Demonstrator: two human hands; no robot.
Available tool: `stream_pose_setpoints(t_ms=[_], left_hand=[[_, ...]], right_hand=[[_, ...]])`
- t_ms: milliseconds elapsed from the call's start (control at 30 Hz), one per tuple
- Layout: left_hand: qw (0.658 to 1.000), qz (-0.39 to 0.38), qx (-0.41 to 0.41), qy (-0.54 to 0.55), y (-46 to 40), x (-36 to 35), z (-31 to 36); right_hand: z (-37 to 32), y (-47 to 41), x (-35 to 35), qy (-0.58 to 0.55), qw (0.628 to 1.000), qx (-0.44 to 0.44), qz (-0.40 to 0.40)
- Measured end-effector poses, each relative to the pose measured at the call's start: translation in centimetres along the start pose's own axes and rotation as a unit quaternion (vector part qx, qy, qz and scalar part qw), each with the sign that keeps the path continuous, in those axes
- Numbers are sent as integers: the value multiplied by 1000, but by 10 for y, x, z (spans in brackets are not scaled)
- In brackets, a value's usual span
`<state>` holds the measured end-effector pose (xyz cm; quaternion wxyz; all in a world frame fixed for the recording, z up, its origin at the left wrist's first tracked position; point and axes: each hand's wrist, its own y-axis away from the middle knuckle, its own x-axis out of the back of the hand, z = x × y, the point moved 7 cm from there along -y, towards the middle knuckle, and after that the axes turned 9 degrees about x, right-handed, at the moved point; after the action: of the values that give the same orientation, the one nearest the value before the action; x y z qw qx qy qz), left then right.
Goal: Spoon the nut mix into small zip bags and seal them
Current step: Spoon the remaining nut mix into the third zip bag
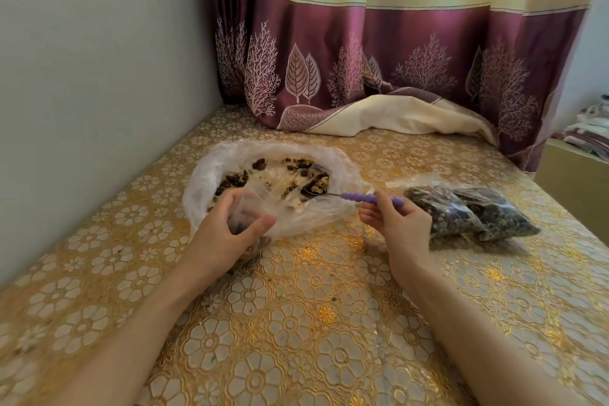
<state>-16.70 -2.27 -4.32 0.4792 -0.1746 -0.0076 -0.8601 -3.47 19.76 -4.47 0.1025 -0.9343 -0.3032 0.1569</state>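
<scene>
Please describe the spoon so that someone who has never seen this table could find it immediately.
Start at the big white plastic bag spread open on the gold flowered table, near the wall. The spoon lies across its right edge, bowl resting in the nut mix. It alone has a ribbed purple handle, pinched by the right hand.

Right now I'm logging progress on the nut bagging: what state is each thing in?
Large plastic bag: spread open, little nut mix left.
Spoon: loaded, bowl over the large bag.
Small zip bag: mouth open, partly filled.
Filled zip bags: lying piled on the table.
Left hand: holds the small bag.
Right hand: pinches the spoon handle.
</scene>
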Motion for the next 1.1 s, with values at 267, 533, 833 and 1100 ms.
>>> stream_pose_setpoints(t_ms=[267, 533, 833, 1100], left_hand=[[1000, 4, 4, -17, -2, 2, -1], [999, 33, 6, -5, 0, 5, 2], [997, 66, 21, 17, -1, 13, 0], [994, 78, 48, 54, -1, 19, -5]], right_hand=[[2, -5, -3, 31, 999, 25, 1], [-5, -3, -1, 8, 1000, 28, -7], [-46, 8, -17, -19, 995, 84, -57], [-69, 26, -46, -54, 984, 78, -149]])
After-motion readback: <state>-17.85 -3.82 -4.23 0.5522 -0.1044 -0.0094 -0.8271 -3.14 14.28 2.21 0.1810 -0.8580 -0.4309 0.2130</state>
